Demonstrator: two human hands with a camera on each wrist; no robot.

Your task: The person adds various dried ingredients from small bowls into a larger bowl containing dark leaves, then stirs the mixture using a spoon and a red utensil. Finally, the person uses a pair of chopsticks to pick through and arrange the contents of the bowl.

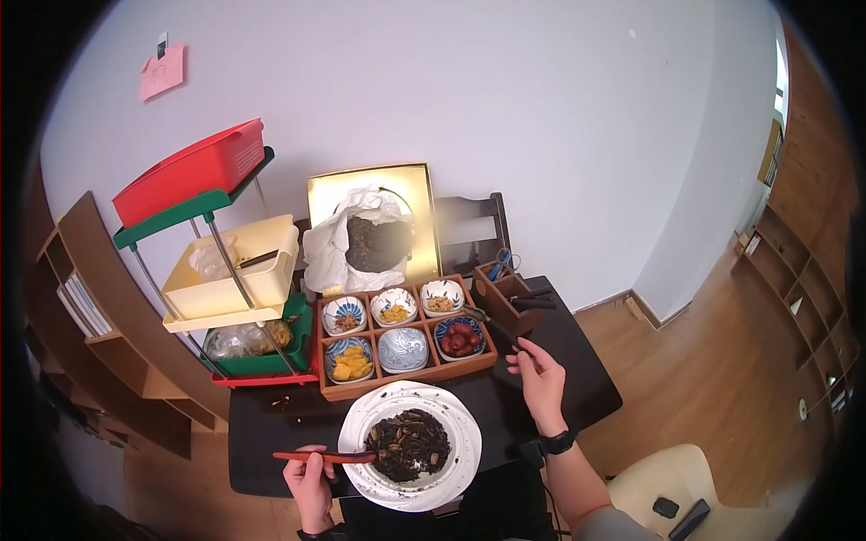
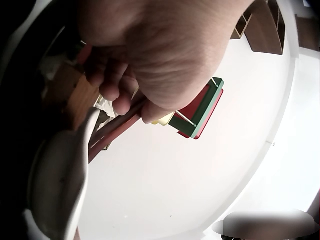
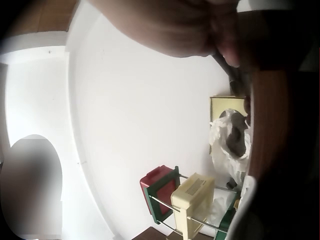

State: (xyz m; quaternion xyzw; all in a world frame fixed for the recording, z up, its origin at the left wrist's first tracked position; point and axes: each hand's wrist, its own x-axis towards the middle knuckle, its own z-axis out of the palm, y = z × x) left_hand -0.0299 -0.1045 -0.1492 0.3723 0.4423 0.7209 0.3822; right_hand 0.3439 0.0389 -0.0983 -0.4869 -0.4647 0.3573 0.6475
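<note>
The left hand (image 1: pixel 312 491) grips one red stick (image 1: pixel 311 457); whether the right hand (image 1: pixel 543 383) grips the dark tool (image 1: pixel 493 325) cannot be told. Between them, one white bowl (image 1: pixel 458 433); beyond, six small bowls (image 1: pixel 402 350).

The left hand (image 1: pixel 311 488) is curled in a pinch; the right hand (image 1: pixel 542 382) extends farther forward, bent.

In the upper left of the head view, a pink note (image 1: pixel 162 77) hangs on the pale wall (image 1: pixel 541 117) (a small clip (image 1: pixel 162 41) sits at its top). Below it, a tiered rack (image 1: pixel 176 217) carries a red bin (image 1: pixel 194 173) above a cream bin (image 1: pixel 197 302). At far right stands a brown bookcase (image 1: pixel 783 245); at lower right, a cream chair (image 1: pixel 690 464) bears two dark objects (image 1: pixel 667 508).
</note>
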